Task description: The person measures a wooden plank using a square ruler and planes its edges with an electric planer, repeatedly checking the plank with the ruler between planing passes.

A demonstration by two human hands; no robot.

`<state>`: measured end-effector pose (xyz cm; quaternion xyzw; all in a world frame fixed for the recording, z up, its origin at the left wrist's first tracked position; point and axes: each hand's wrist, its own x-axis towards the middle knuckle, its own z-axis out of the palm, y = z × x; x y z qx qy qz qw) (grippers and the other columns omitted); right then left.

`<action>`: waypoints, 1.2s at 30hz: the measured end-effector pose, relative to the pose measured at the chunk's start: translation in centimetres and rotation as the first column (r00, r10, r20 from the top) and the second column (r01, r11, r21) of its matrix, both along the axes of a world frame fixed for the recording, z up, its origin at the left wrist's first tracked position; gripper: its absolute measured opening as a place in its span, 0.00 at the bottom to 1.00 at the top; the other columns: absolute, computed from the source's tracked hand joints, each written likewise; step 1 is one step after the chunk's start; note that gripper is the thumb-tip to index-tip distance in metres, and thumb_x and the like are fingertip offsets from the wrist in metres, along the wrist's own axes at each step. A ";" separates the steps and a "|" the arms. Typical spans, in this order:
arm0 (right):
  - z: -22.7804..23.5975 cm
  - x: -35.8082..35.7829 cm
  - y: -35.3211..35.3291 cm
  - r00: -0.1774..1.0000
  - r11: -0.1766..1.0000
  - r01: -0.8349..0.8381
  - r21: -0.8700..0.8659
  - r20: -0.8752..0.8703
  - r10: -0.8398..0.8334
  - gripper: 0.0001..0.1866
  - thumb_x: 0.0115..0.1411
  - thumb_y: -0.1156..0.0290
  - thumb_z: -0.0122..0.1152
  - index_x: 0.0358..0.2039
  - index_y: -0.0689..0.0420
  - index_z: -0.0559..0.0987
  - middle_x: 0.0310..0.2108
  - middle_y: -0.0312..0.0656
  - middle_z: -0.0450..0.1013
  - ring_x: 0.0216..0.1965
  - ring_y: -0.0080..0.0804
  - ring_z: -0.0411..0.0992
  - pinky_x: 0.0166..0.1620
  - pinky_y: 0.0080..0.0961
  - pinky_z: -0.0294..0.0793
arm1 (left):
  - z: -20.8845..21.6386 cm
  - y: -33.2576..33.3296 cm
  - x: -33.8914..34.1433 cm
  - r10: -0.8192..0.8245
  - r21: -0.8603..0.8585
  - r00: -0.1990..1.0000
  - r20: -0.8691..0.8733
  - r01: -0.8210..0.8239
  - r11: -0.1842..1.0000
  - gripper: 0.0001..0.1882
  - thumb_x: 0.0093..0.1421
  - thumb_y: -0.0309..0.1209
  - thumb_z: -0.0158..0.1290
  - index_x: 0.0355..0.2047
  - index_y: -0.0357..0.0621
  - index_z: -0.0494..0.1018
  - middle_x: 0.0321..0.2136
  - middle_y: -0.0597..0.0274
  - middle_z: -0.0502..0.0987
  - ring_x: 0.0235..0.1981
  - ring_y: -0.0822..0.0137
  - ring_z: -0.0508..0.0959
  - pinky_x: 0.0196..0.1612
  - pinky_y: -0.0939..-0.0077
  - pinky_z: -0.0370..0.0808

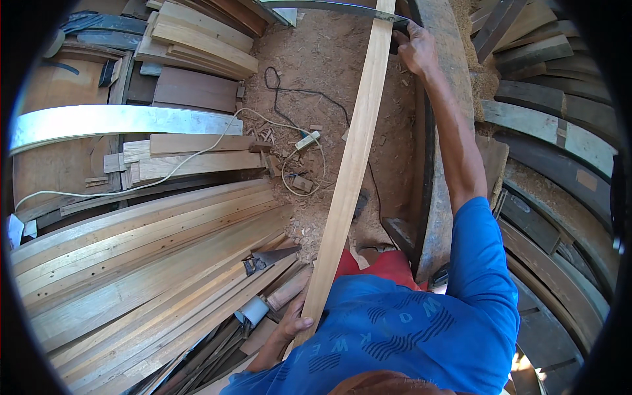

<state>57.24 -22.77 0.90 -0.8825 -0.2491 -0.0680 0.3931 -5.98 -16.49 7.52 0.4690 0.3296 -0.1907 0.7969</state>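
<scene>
A long, pale wooden plank [355, 148] runs from beside my body up to the top of the view. My left hand [294, 327] is closed on its near end, thumb lying over the edge. At the far end my right hand [418, 49], arm stretched out, has its fingers curled round the dark handle [399, 27] of a tool. From that handle a long, narrow metal blade [329, 5] reaches leftward across the plank. The tool's exact kind is unclear, and the plank's far tip is cut off by the view.
A worn bench edge [454, 131] runs along my right, with stacked dark boards [553, 158] beyond. Stacked planks [131, 243] fill the left side. A power strip [307, 140] and looping cables lie on the sawdust-covered floor [303, 59]. Pipes and offcuts [253, 309] sit near my left hand.
</scene>
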 end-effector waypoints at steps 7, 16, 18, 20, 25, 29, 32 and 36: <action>1.0 -0.9 -0.2 1.000 1.000 0.024 0.002 -0.011 -0.024 0.13 0.62 0.65 0.60 0.47 0.50 0.79 0.43 0.53 0.78 0.47 0.55 0.75 0.49 0.45 0.73 | 0.2 -0.5 0.3 -0.030 0.069 0.999 0.024 0.028 0.997 0.52 0.41 0.58 0.58 0.60 0.33 0.64 0.48 0.52 0.73 0.50 0.59 0.74 0.54 0.65 0.69; 4.7 -10.7 -2.7 0.996 0.993 -0.088 0.079 0.022 0.086 0.09 0.60 0.71 0.60 0.40 0.61 0.79 0.32 0.57 0.76 0.36 0.58 0.76 0.40 0.42 0.74 | 0.3 -0.6 0.5 -0.068 -0.034 0.997 0.033 0.069 0.997 0.62 0.42 0.58 0.56 0.72 0.37 0.47 0.65 0.51 0.59 0.65 0.58 0.61 0.66 0.65 0.55; 5.5 -15.8 -3.5 0.978 0.960 -0.208 0.185 0.037 0.205 0.06 0.57 0.77 0.61 0.36 0.62 0.79 0.29 0.54 0.75 0.29 0.55 0.75 0.34 0.40 0.75 | 0.6 -0.6 0.9 -0.051 -0.014 0.998 0.027 0.052 0.999 0.59 0.43 0.58 0.55 0.70 0.37 0.51 0.57 0.55 0.66 0.56 0.62 0.67 0.59 0.68 0.62; 6.1 -19.1 -4.2 0.969 0.956 -0.232 0.178 -0.050 0.244 0.06 0.57 0.79 0.60 0.36 0.61 0.79 0.29 0.53 0.76 0.30 0.54 0.76 0.35 0.40 0.75 | 0.7 -0.6 1.3 -0.030 0.002 0.999 0.024 0.030 1.000 0.56 0.44 0.58 0.56 0.68 0.36 0.55 0.52 0.57 0.69 0.51 0.64 0.70 0.55 0.69 0.66; 5.1 -19.7 -4.6 0.976 0.969 -0.184 0.162 -0.086 0.200 0.06 0.57 0.77 0.60 0.36 0.60 0.78 0.32 0.52 0.76 0.35 0.55 0.76 0.38 0.43 0.74 | 0.0 -0.8 1.3 0.018 -0.047 0.998 -0.058 -0.021 0.999 0.52 0.44 0.57 0.56 0.64 0.36 0.60 0.48 0.56 0.71 0.48 0.64 0.71 0.51 0.69 0.68; 5.2 -19.5 -5.0 0.973 0.971 -0.189 0.147 -0.109 0.206 0.06 0.58 0.76 0.60 0.37 0.59 0.77 0.34 0.53 0.76 0.37 0.56 0.75 0.39 0.45 0.72 | -0.3 -1.3 1.6 0.004 -0.053 1.000 -0.008 -0.004 0.999 0.51 0.44 0.57 0.57 0.63 0.36 0.61 0.46 0.57 0.72 0.47 0.65 0.72 0.50 0.70 0.69; 5.1 -19.2 -5.4 0.977 0.972 -0.178 0.156 -0.091 0.193 0.05 0.58 0.75 0.60 0.36 0.59 0.77 0.34 0.53 0.76 0.37 0.57 0.75 0.39 0.46 0.72 | 0.6 -1.6 2.5 -0.002 -0.022 1.000 0.014 0.002 1.000 0.49 0.45 0.56 0.56 0.62 0.37 0.62 0.45 0.58 0.72 0.45 0.66 0.72 0.47 0.72 0.69; 6.1 -19.2 -6.4 0.978 0.969 -0.151 0.197 -0.115 0.176 0.05 0.57 0.75 0.61 0.34 0.61 0.77 0.34 0.56 0.76 0.37 0.59 0.75 0.38 0.46 0.72 | 0.6 -1.6 3.4 0.002 -0.032 0.995 0.104 0.001 0.999 0.44 0.51 0.53 0.55 0.62 0.36 0.62 0.44 0.58 0.74 0.44 0.66 0.74 0.47 0.71 0.71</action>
